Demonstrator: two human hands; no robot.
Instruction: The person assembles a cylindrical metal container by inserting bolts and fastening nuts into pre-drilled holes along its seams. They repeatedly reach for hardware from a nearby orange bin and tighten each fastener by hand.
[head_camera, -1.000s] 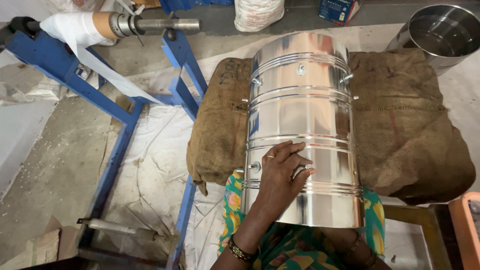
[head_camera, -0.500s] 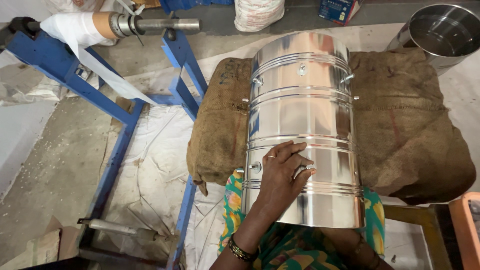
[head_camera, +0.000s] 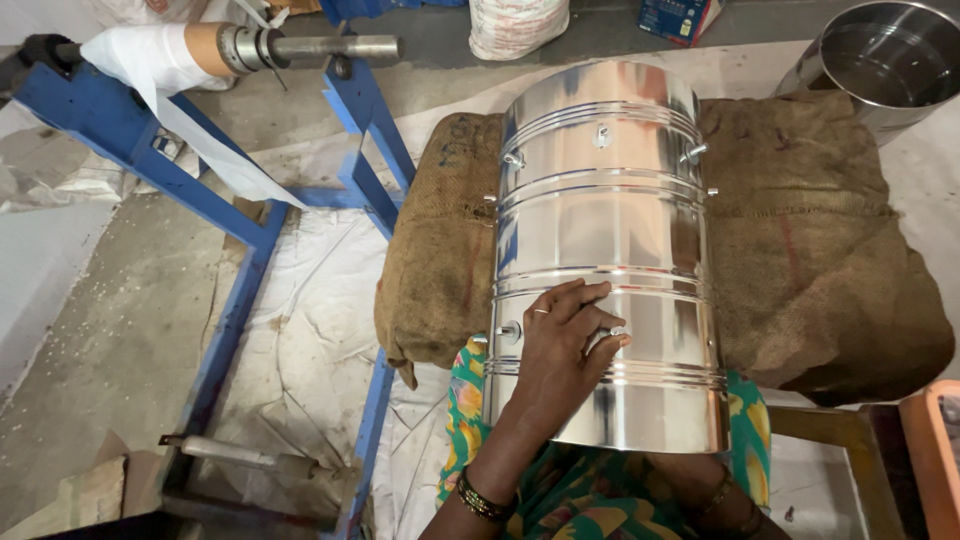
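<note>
Nearest the camera, the person's patterned green garment (head_camera: 520, 490) is showing under a large polished steel drum (head_camera: 605, 260) that is lying on its side across the lap. The left hand (head_camera: 562, 345) is resting flat on the drum's near end, fingers spread and gripping nothing. The right hand (head_camera: 725, 500) is mostly hiding beneath the drum's rim, so its state cannot be told. Farther out, the drum is lying on a brown burlap sack (head_camera: 810, 260). A blue metal stand (head_camera: 240, 200) is standing left, and a steel vessel (head_camera: 885, 65) is sitting at far right.
</note>
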